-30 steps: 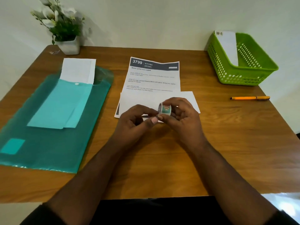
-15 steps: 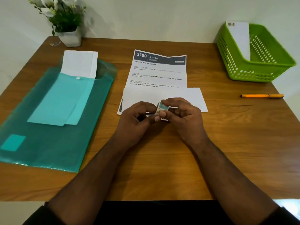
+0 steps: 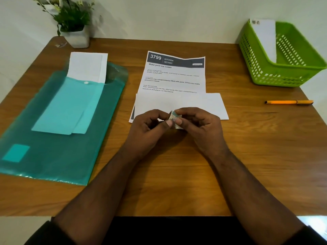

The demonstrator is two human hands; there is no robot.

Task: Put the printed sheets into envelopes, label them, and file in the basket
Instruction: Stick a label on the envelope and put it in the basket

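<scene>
A printed sheet (image 3: 174,76) headed "3799 KITCHEN" lies at the middle of the table. A white envelope (image 3: 194,105) lies across its lower part. Just in front of the envelope, my left hand (image 3: 150,126) and my right hand (image 3: 200,124) both pinch a small stamp-like sticker (image 3: 175,117) between thumbs and fingertips. A green basket (image 3: 283,71) at the far right holds one white envelope (image 3: 265,38) leaning inside. More white envelopes (image 3: 86,66) stick out of a teal plastic folder (image 3: 53,138) on the left.
An orange pen (image 3: 288,102) lies on the wooden table (image 3: 247,156) to the right of the envelope. A white pot with a plant (image 3: 76,32) stands at the far left corner against the wall.
Both hands have lowered the small sticker from above the envelope down toward its near edge. The camera has tilted slightly; the other objects have not moved.
</scene>
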